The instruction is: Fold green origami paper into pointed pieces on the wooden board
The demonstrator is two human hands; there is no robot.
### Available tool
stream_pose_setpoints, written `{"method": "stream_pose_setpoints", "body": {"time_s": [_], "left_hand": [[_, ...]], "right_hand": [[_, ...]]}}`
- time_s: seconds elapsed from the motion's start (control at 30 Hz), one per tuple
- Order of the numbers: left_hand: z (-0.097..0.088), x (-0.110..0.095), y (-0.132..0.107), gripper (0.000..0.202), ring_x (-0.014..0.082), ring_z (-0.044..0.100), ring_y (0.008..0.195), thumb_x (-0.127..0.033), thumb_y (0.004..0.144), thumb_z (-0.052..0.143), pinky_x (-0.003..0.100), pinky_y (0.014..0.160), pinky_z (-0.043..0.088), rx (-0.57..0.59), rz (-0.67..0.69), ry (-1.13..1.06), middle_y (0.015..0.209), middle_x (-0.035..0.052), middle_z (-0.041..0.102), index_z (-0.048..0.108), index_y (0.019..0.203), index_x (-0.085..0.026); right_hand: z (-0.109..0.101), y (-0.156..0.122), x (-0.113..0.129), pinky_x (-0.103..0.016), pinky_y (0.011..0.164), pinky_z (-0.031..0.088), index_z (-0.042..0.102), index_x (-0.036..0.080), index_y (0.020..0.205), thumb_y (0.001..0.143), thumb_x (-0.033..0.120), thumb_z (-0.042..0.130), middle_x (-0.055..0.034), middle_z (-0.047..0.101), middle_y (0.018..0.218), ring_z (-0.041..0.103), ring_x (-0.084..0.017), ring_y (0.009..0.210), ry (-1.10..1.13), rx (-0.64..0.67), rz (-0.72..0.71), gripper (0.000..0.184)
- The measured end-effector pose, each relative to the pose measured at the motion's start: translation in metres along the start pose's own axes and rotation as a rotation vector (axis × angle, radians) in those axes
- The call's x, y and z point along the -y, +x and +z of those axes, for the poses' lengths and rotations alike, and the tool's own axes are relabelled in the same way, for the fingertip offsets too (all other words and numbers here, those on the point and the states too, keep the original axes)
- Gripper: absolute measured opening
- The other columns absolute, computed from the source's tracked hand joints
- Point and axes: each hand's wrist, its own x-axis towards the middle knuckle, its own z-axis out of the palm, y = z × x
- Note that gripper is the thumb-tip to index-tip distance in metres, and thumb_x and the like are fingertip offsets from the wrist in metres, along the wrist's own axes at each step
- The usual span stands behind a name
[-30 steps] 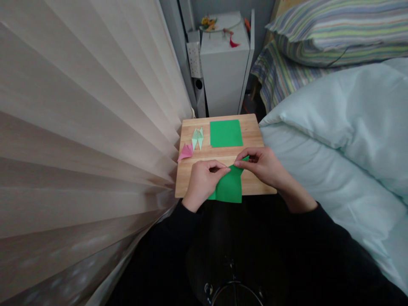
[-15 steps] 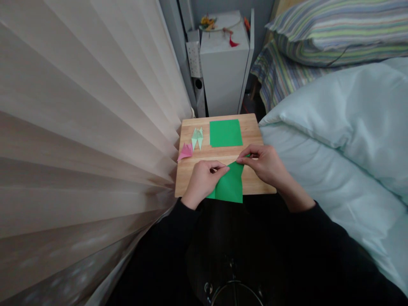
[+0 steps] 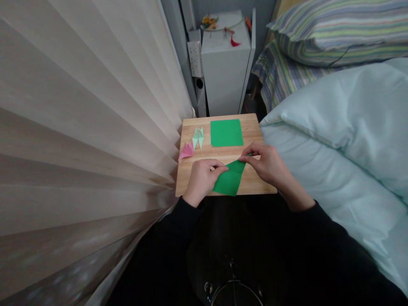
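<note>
A sheet of green origami paper (image 3: pixel 230 178) hangs tilted between my two hands over the front part of a small wooden table (image 3: pixel 255 182). My left hand (image 3: pixel 205 178) pinches its upper left edge between thumb and fingers. At the upper right corner, my right hand (image 3: pixel 259 160) has thumb and forefinger closed on the paper. Beyond my hands lies a flat green square of paper (image 3: pixel 226 132). To its left are a pale green folded paper piece (image 3: pixel 198 138) and a pink folded paper piece (image 3: pixel 186 151).
A pleated curtain (image 3: pixel 127 127) hangs close along the left. On the right is a bed with a pale blue quilt (image 3: pixel 334 140) and a striped pillow (image 3: pixel 344 34). Behind the table stands a white cabinet (image 3: pixel 225 76) with small ornaments on top.
The lower edge of the held green paper has swung up and back, so less of it hangs past the table's front edge. Both hands keep their pinch, nearly in place.
</note>
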Motion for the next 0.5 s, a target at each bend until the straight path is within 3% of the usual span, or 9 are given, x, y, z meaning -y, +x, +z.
{"method": "stream_pose_setpoints", "body": {"time_s": [0.33, 0.5], "left_hand": [[-0.001, 0.0, 0.002, 0.011, 0.0177, 0.071, 0.068, -0.022, 0.085, 0.08, 0.029, 0.067, 0.052, 0.018, -0.027, 0.002, 0.076, 0.0007, 0.08, 0.08, 0.074, -0.022], [-0.012, 0.009, 0.004, 0.011, 0.0175, 0.07, 0.065, -0.02, 0.084, 0.081, 0.03, 0.065, 0.05, 0.012, -0.058, 0.052, 0.076, 0.0017, 0.081, 0.08, 0.073, -0.021]], "right_hand": [[-0.008, 0.003, -0.01, -0.039, 0.077, 0.052, 0.071, 0.023, 0.072, 0.083, 0.033, 0.074, -0.0036, 0.076, 0.077, 0.067, -0.023, 0.076, -0.009, -0.006, 0.02, 0.015], [-0.027, 0.007, -0.021, -0.041, 0.078, 0.053, 0.069, 0.024, 0.075, 0.085, 0.035, 0.073, -0.0046, 0.075, 0.078, 0.067, -0.024, 0.075, -0.064, -0.147, 0.03, 0.015]]}}
